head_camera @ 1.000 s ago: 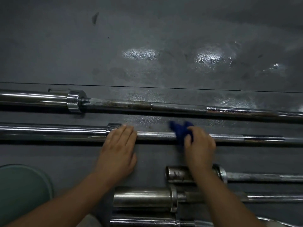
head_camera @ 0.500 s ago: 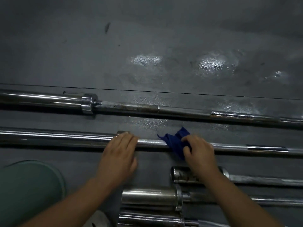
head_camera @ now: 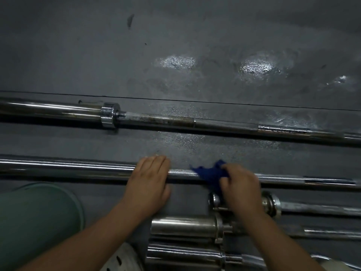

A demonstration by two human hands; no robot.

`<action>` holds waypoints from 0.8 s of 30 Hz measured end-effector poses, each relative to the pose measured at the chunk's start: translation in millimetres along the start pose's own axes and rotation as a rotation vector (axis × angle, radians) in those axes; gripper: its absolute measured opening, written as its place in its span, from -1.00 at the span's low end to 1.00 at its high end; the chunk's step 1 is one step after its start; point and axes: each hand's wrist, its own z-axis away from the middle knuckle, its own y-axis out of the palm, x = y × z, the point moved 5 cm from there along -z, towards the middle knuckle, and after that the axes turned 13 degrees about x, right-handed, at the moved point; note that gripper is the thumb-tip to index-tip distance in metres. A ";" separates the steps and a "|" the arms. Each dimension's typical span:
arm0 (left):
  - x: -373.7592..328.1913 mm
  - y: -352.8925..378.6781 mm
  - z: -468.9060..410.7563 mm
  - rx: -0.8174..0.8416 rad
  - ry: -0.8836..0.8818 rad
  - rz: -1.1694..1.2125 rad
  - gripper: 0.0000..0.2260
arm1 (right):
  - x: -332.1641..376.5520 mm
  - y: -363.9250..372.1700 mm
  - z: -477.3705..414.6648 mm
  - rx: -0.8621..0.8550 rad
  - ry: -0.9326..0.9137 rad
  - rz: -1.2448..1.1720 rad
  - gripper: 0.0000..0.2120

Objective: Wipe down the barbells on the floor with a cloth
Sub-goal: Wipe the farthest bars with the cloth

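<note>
Several chrome barbells lie side by side on the dark floor. My left hand [head_camera: 149, 180] rests flat with straight fingers on the middle barbell [head_camera: 68, 166], at its collar. My right hand [head_camera: 241, 187] grips a crumpled dark blue cloth [head_camera: 210, 174] and holds it against the same bar's shaft, a little to the right of the left hand. A farther barbell [head_camera: 214, 123] with a rusty, stained shaft lies parallel behind. Three more barbell ends [head_camera: 185, 225] lie close in front of me, partly under my right forearm.
My knee in green trousers [head_camera: 35, 222] fills the lower left corner. A pale perforated shoe [head_camera: 123, 259] shows at the bottom edge. A thin seam [head_camera: 234, 103] crosses the dark grey floor behind the far barbell, with shiny light patches [head_camera: 256, 66] beyond.
The right hand has slid the cloth leftward along the middle bar, nearer the left hand. The left hand has stayed on the collar. The view has shifted slightly.
</note>
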 end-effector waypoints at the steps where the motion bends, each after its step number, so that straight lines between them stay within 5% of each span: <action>1: -0.9 0.1 -1.5 -0.005 -0.009 0.002 -0.46 | -10.9 -3.7 0.1 -0.035 0.099 -0.018 -0.68; 3: -3.7 1.8 -4.0 -0.009 -0.034 0.007 -0.43 | 22.9 8.6 -0.8 -0.060 0.092 -0.112 -0.75; 6: -0.4 4.7 -6.2 0.007 -0.050 0.012 -0.38 | 126.3 34.9 11.3 0.088 -0.245 -0.246 -0.72; 8: 4.3 6.9 -5.8 0.019 -0.028 -0.010 -0.30 | 135.3 35.6 9.9 0.165 -0.398 -0.122 -0.65; 14: 4.2 5.9 -4.6 0.032 0.009 -0.050 -0.22 | 7.2 1.5 1.5 0.062 -0.062 0.049 -0.59; 19: 7.1 8.7 -0.9 0.062 0.036 -0.068 -0.22 | -3.0 17.6 8.5 0.152 -0.090 0.213 -0.42; 24: 26.7 -9.5 -40.7 0.053 0.018 -0.153 -0.15 | -8.0 3.4 -38.4 0.226 -0.099 0.302 -0.57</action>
